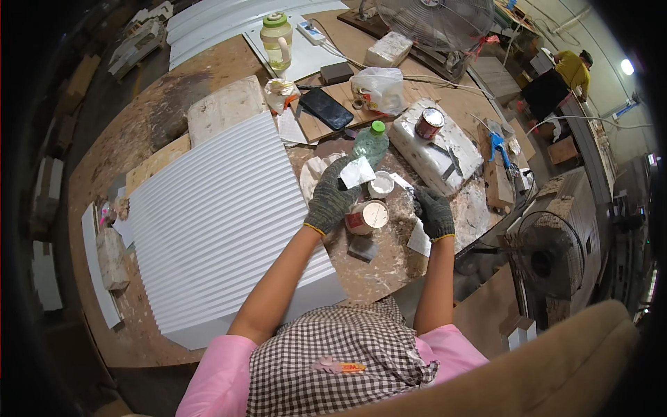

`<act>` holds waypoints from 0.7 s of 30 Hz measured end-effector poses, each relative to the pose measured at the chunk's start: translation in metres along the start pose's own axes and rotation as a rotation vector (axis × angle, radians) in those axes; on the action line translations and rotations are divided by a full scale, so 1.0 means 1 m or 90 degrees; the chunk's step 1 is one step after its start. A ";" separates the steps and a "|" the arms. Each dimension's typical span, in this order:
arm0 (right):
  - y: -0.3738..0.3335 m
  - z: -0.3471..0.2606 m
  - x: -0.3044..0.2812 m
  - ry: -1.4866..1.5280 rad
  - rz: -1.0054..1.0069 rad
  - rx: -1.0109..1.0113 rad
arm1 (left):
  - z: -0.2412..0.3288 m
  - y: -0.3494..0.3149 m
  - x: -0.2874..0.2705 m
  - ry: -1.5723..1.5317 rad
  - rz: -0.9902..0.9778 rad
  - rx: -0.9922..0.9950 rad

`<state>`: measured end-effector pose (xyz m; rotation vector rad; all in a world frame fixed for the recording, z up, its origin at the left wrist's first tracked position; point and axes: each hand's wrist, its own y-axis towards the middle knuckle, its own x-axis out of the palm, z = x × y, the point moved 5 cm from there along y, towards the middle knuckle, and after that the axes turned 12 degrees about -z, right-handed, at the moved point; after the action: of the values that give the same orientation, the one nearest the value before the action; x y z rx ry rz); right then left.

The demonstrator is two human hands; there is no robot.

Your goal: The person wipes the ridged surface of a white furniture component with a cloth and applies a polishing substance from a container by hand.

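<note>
Both my hands wear dark grey knitted gloves with yellow cuffs. My left hand (329,199) is closed on a small white square piece (357,172), held beside a green-capped plastic bottle (370,146). My right hand (433,213) grips a putty knife (401,182), whose white-smeared blade points at a small open tub of white paste (381,185). Between the hands stands a can (367,217) with a pale top, and a grey block (363,248) lies nearer to me. To the left rests a large white ribbed panel (222,208).
A wrapped white block (441,153) carries another can (429,123) on the right. Farther back are a phone (325,109), a plastic bag (379,90), a green-lidded jug (276,42) and a large fan (438,24). Another person in yellow (574,71) is at the far right.
</note>
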<state>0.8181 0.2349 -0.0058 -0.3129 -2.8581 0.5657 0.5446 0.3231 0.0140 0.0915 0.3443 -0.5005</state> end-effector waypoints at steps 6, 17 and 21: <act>-0.029 -0.036 0.061 -0.088 0.019 -0.251 | 0.011 -0.011 -0.002 -0.095 -0.013 0.019; -0.087 -0.070 0.091 -0.582 0.121 -0.595 | 0.017 -0.026 -0.015 -0.125 -0.023 0.020; -0.080 -0.069 0.091 -0.557 0.058 -0.606 | 0.026 -0.027 -0.015 -0.105 -0.031 0.024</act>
<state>0.7347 0.2095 0.1026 -0.3947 -3.7514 -0.9571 0.5273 0.3020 0.0430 0.0776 0.1766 -0.5593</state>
